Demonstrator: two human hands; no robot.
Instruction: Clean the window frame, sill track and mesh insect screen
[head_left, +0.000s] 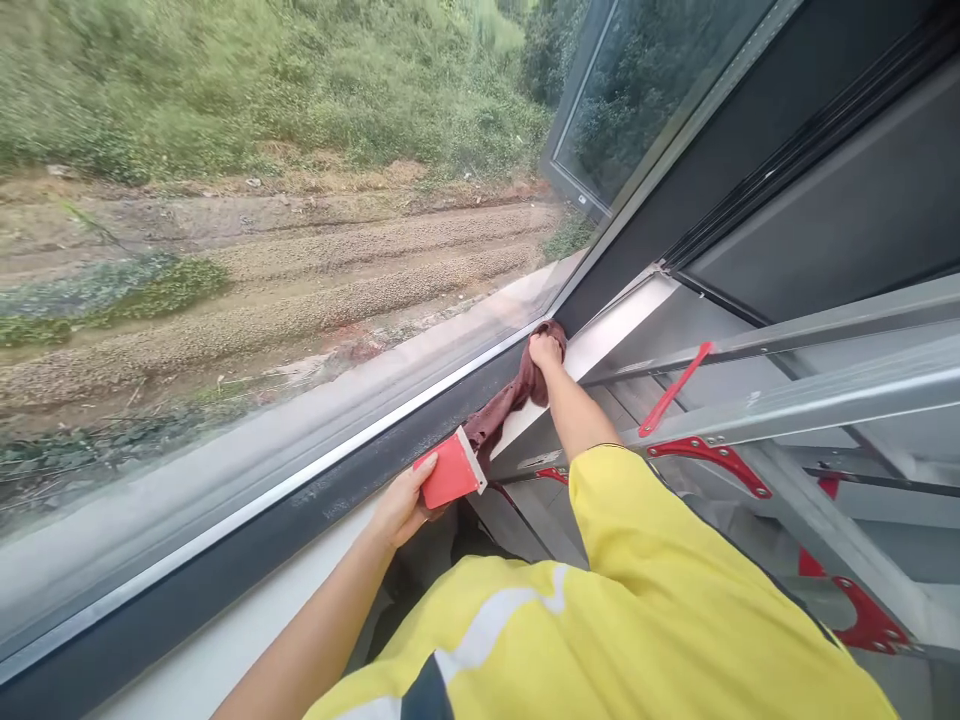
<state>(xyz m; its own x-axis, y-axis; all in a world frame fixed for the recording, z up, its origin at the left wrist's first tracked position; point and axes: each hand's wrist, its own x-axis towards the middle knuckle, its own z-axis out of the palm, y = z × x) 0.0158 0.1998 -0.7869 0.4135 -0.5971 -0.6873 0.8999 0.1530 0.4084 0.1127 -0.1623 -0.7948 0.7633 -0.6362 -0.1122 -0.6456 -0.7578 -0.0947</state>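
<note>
Gripped in the right hand (545, 350) is a dark red rag (504, 402), bunched and pressed against the dark window frame (315, 495) where it meets the corner; the rag's loose end trails down towards the left hand (401, 505). A red scraper (450, 470) is held closed in that left hand, its pale blade edge turned up and towards the frame, just beside the rag's tail, though whether the blade touches the frame cannot be told.

By size, the view is filled first by the large glass pane (225, 250), through which a dirt track and grass are seen. Below it the frame is run from lower left to the corner. To the right, an aluminium ladder (787, 400) with red braces is seen, and a yellow sleeve lies across the foreground.

Wiping is judged to be under way at the far corner. Pale dusty streaks are seen on the frame nearer the left hand, so that stretch appears yet to be cleaned.
</note>
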